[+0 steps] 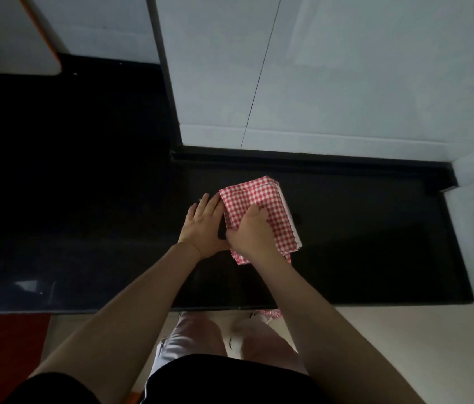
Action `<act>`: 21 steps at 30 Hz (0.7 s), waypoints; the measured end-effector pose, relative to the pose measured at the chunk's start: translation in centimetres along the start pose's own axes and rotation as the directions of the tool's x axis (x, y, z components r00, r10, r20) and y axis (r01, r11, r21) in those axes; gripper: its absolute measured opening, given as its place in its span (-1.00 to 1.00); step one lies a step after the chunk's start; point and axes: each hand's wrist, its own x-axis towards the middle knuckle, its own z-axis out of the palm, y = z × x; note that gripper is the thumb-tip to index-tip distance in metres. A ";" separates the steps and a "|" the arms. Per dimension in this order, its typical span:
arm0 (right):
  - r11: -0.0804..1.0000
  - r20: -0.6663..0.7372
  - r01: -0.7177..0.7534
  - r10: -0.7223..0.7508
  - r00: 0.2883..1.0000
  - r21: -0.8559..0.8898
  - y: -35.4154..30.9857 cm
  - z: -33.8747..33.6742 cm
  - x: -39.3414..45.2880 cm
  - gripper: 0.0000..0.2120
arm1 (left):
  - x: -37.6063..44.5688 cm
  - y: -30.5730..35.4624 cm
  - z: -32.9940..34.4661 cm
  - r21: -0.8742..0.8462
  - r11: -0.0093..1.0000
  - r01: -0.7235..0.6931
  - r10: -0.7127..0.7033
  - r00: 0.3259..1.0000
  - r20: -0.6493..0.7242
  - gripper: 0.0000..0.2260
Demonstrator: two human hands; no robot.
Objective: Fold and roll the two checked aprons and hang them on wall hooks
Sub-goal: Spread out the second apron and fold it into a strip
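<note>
A red-and-white checked apron (pixel 267 205), folded into a thick rectangle, lies on the black countertop (pixel 361 243). My left hand (pixel 205 225) lies flat with straight fingers against the fold's left edge. My right hand (pixel 251 231) rests on top of the fold near its left side, fingers curled into the cloth. A scrap of a second checked cloth (pixel 270 313) shows below the counter's front edge, near my feet.
White tiled wall (pixel 346 83) rises behind the counter, with a dark vertical frame (pixel 163 68) at its left. A white board with an orange edge (pixel 26 39) sits at top left. A red mat (pixel 2 351) lies on the floor at left.
</note>
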 end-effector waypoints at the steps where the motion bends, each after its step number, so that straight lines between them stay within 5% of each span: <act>1: 1.000 0.016 -0.025 0.025 1.000 0.012 0.0 -0.2 0.0 -0.27 | -0.1 0.4 -0.6 -0.104 0.994 0.030 -0.038 0.997 -0.071 -0.24; 4: 0.997 0.084 -0.079 0.079 0.993 0.003 -0.4 -1.3 0.1 -0.38 | -0.5 2.3 -1.7 -0.295 0.955 0.007 -0.115 0.930 -0.349 -0.52; 7: 0.997 0.069 0.006 0.000 0.998 -0.079 -0.5 -3.3 -0.1 -0.64 | -0.2 4.2 -0.5 -0.120 0.977 -0.175 0.125 0.932 -0.340 -0.51; 9: 0.980 -0.150 0.111 -0.136 0.979 -0.163 0.1 -4.6 0.1 -0.73 | 0.4 5.1 0.5 -0.034 0.982 -0.186 0.171 0.948 -0.268 -0.44; 12: 0.910 -0.465 0.332 -0.412 0.784 -0.247 1.9 -5.5 1.0 -0.76 | 1.2 6.5 1.3 0.097 0.983 -0.159 0.177 0.957 -0.229 -0.37; 15: 0.800 -0.335 0.483 -0.591 0.734 -0.356 4.2 -4.0 3.4 -0.62 | 2.1 6.9 2.4 0.209 0.967 -0.144 0.180 0.970 -0.163 -0.33; 21: 0.782 -0.142 0.433 -0.541 0.829 -0.448 9.9 -0.2 5.5 -0.45 | 2.7 5.6 4.1 0.275 0.934 -0.226 0.252 0.966 -0.063 -0.34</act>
